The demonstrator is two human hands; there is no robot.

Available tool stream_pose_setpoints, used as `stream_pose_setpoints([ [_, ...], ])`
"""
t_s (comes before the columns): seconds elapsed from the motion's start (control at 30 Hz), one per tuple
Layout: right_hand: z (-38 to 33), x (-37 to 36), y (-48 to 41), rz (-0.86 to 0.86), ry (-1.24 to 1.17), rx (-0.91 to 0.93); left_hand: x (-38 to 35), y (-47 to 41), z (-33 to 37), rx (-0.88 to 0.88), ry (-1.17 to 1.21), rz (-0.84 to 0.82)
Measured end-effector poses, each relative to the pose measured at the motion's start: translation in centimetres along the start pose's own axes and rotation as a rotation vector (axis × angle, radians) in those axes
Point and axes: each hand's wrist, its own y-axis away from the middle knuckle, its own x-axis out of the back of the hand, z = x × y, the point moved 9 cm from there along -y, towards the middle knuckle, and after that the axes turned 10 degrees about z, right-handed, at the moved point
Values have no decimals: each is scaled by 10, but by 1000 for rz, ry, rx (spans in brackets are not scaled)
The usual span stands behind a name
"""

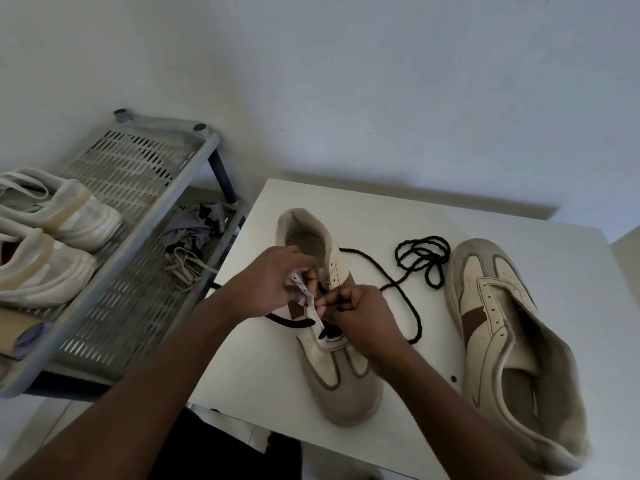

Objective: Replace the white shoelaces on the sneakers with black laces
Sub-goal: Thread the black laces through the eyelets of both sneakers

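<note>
A cream and brown sneaker [341, 382] stands on the white table [398, 209], toe towards me. My left hand [273, 282] pinches its left eyelet flap. My right hand [360, 313] pinches a black lace [405, 299] at the eyelets, fingers curled. That lace trails off to both sides of the shoe. A second black lace [424, 258] lies coiled between the two shoes. The other sneaker [502, 341] lies at the right, with no lace in its eyelets.
A grey slatted shoe rack [138, 174] stands to the left of the table. On it sit two white sneakers [52, 237], a crumpled grey cloth [194, 230] and a bundle of pale laces [187, 268]. A white wall is behind.
</note>
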Motion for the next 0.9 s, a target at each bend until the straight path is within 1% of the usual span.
stream_pose_setpoints([
  [0.1, 5, -8, 6, 57, -47, -14, 4, -1, -8, 19, -21, 27],
  [0.2, 10, -10, 7, 112, -81, -39, 10, 1, -9, 2, -44, 79],
  [0.27, 8, -9, 7, 121, -66, -16, 14, 8, -12, 31, -58, 124],
  [0.33, -1, -8, 6, 129, 75, 105, 19, 20, -14, 126, -45, 224],
  [0.43, -26, -9, 11, 170, 371, 425, 31, 43, -11, 263, 23, 506],
  [0.47, -32, -9, 14, 174, 445, 512, 32, 49, -9, 290, 18, 564],
  [0.5, -35, -11, 14, 174, 500, 569, 28, 53, -9, 327, 6, 569],
  [0.53, -37, -11, 15, 175, 543, 603, 21, 57, -10, 379, -6, 535],
  [0.6, -37, -7, 16, 186, 618, 635, 4, 64, -9, 478, -28, 446],
  [0.63, -37, -6, 16, 191, 661, 645, -1, 67, -6, 507, -31, 430],
  [0.73, -37, -5, 18, 226, 744, 687, -10, 68, 1, 560, -47, 440],
  [0.83, -34, -1, 16, 256, 722, 686, -12, 67, 0, 614, -57, 465],
  [0.9, -32, 3, 13, 268, 697, 652, -13, 67, 0, 632, -64, 489],
])
